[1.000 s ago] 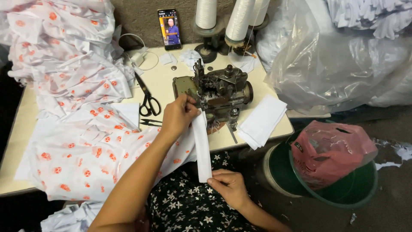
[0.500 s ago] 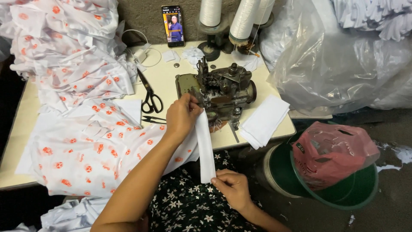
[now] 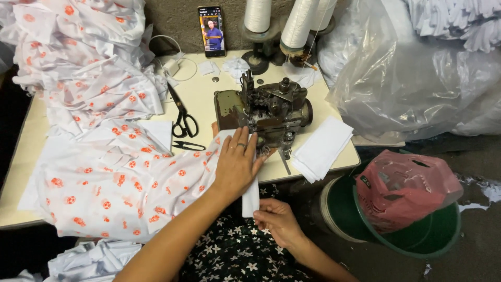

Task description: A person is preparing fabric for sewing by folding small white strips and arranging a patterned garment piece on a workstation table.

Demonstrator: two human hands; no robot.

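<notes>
My left hand lies flat, fingers spread, on a narrow white fabric strip at the front of a dark, worn sewing machine. The strip runs from under the machine's foot down over the table edge. My right hand pinches the strip's lower end near my lap. White cloth printed with orange dots spreads to the left of my left hand.
Black scissors and small snips lie left of the machine. A stack of white pieces sits to its right. A phone and thread cones stand at the back. A green bin with a pink bag is on the floor.
My left hand has flattened onto the strip near the machine, and my right hand has moved up as the hanging strip grew shorter. The view has shifted downward.
</notes>
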